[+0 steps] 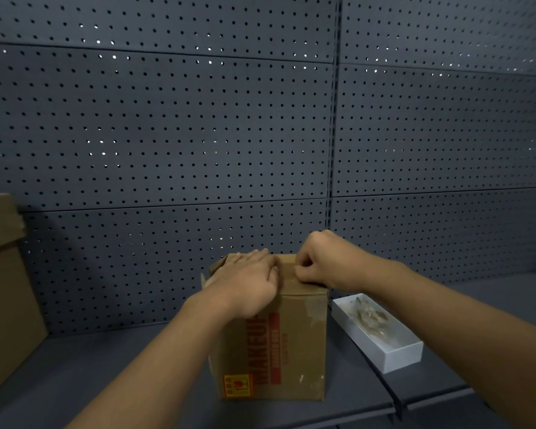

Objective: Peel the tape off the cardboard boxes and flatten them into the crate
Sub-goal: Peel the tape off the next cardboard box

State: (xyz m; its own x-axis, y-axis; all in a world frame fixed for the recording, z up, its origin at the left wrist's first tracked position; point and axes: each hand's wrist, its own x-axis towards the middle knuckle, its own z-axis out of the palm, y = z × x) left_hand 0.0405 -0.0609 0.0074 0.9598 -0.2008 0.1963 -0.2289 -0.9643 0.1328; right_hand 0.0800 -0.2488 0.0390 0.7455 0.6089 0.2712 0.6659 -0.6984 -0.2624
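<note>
A dark grey shelf (155, 366) that looks smooth and flat fills the bottom of the view, with a seam running across it to the right of the box. In the middle of it stands an upright brown cardboard box with red letters and a yellow sticker on its front (291, 345). Its sides look worn, with pale scuffed patches. The box is closed on top, and a strip of shiny brown tape (287, 274) runs over the top and a little way down the front.

The left hand (248, 280) lies flat on the top of the box, left of the tape, with its fingers straight and pressing down. The right hand (322, 261) is at the right of the tape with its fingers curled, pinching at the tape edge.

Just to the right of the box lies a long white tray with low walls (396, 354), and crumpled clear tape sits inside it. Far to the left of the box, at the edge of the view, stands a big plain brown cardboard box (3, 289).

Behind the box rises a dark grey metal wall full of small round holes in rows (174, 128), made of wide panels joined side by side
</note>
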